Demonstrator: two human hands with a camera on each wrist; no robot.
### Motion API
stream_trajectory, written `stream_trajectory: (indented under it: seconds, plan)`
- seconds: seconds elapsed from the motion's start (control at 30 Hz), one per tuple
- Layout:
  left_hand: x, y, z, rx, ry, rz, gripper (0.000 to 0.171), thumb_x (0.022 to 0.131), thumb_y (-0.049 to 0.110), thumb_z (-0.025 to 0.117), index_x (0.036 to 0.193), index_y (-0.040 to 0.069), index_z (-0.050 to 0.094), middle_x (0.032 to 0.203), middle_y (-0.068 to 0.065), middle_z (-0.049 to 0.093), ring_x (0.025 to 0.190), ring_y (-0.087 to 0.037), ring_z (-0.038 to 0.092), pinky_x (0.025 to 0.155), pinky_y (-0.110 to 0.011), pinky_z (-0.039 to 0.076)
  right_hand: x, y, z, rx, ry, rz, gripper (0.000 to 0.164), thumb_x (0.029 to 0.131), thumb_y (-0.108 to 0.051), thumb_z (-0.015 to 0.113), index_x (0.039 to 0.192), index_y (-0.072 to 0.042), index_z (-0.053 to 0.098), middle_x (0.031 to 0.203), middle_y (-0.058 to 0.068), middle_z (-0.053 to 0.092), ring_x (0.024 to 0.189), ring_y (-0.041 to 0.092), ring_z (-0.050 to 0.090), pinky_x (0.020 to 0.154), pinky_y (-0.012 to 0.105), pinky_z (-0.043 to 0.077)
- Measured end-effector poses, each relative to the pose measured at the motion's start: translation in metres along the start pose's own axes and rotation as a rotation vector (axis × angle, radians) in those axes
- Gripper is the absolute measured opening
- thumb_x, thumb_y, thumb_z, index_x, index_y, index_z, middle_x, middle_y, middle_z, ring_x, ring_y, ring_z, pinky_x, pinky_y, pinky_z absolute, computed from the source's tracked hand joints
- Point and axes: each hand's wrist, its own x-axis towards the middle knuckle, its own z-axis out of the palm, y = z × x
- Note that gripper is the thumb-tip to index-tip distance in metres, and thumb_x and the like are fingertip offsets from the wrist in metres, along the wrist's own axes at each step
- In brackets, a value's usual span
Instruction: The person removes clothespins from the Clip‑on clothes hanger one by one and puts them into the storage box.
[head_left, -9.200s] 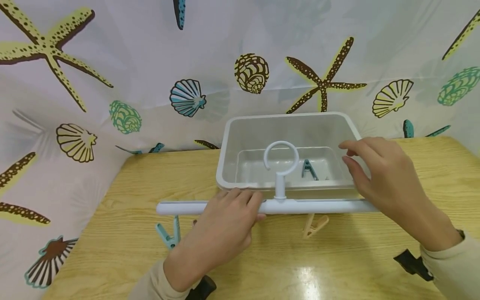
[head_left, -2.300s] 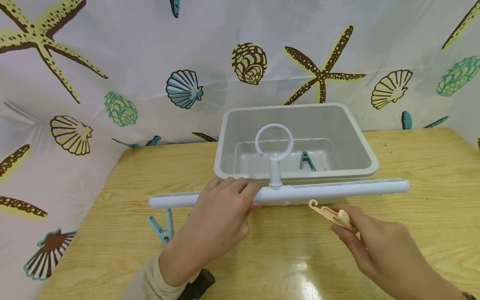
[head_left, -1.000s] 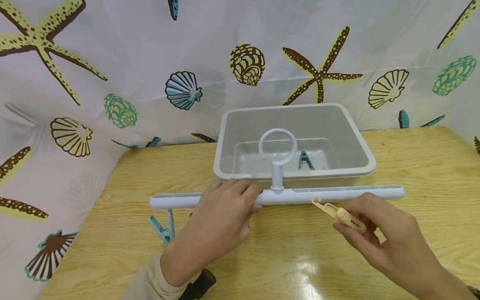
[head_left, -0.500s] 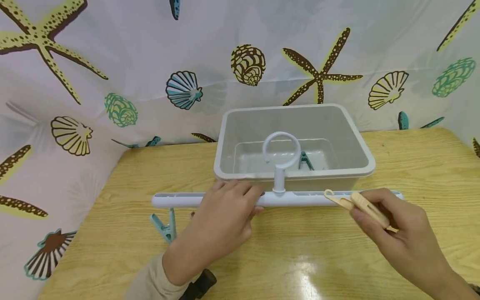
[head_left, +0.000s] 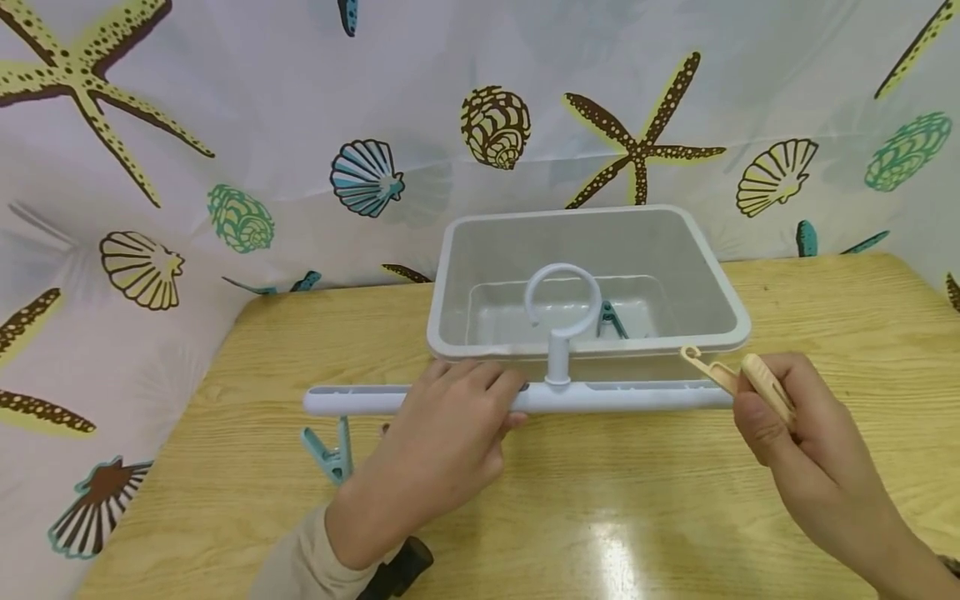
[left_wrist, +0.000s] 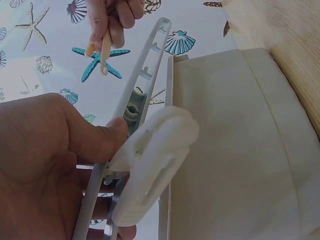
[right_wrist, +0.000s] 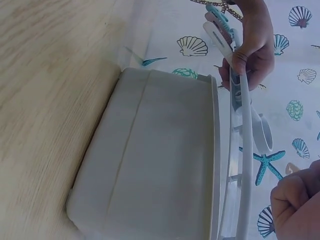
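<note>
My left hand [head_left: 442, 437] grips a pale blue-white plastic hanger [head_left: 630, 397] just left of its round hook. Between my right thumb and fingers is a beige clothespin [head_left: 768, 387] with a small hook at one end. That right hand [head_left: 832, 475] is at the hanger's right end and hides its tip. The clothespin's hook sits above the bar. A teal clothespin [head_left: 330, 450] hangs from the bar's left half. A white clothespin [left_wrist: 155, 165] is close to my left fingers in the left wrist view. The right wrist view shows a brownish clothespin [right_wrist: 218, 24] between the white and teal ones.
Behind the hanger, a light grey plastic bin [head_left: 588, 347] stands on the wooden table [head_left: 540, 517]. Inside it lies a dark green clothespin [head_left: 611, 319]. A white curtain [head_left: 285, 108] printed with shells and starfish hangs along the back and sides.
Earlier the beige clothespin hung under the hanger's right half; my right hand then took it. Since then, that hand has moved right and up with it. My left hand keeps its grip; the bar has levelled.
</note>
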Motion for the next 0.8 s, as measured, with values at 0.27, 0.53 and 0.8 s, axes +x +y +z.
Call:
stream_trajectory:
  seconds: [0.27, 0.53, 0.8]
  plan:
    - [-0.001, 0.0, -0.001, -0.001, -0.005, -0.003, 0.015, 0.085, 0.018, 0.073, 0.092, 0.008, 0.064, 0.087, -0.002, 0.064, 0.088, -0.024, 0.064, 0.08, -0.043, 0.048, 0.007, 0.008, 0.004, 0.159, 0.007, -0.059, 0.009, 0.096, 0.016, 0.032, 0.091, 0.013, 0.039, 0.058, -0.001, 0.035, 0.045, 0.004, 0.029, 0.039, 0.016, 0.021]
    - [-0.002, 0.001, -0.002, -0.013, -0.012, -0.013, 0.014, 0.085, 0.018, 0.073, 0.091, 0.008, 0.065, 0.086, -0.002, 0.064, 0.088, -0.024, 0.064, 0.079, -0.043, 0.048, 0.023, 0.013, -0.006, 0.157, 0.023, -0.004, 0.014, 0.099, 0.01, 0.03, 0.107, 0.006, 0.041, 0.065, 0.003, 0.035, 0.053, 0.009, 0.027, 0.044, 0.024, 0.019]
    - [-0.003, 0.0, -0.003, -0.004, -0.015, -0.008, 0.016, 0.085, 0.017, 0.073, 0.096, 0.007, 0.066, 0.094, -0.005, 0.066, 0.093, -0.024, 0.064, 0.08, -0.042, 0.047, 0.03, 0.012, -0.013, -0.225, -0.019, 0.097, 0.024, 0.1, 0.005, 0.037, 0.117, -0.013, 0.039, 0.07, 0.004, 0.051, 0.052, 0.01, 0.044, 0.047, 0.021, 0.037]
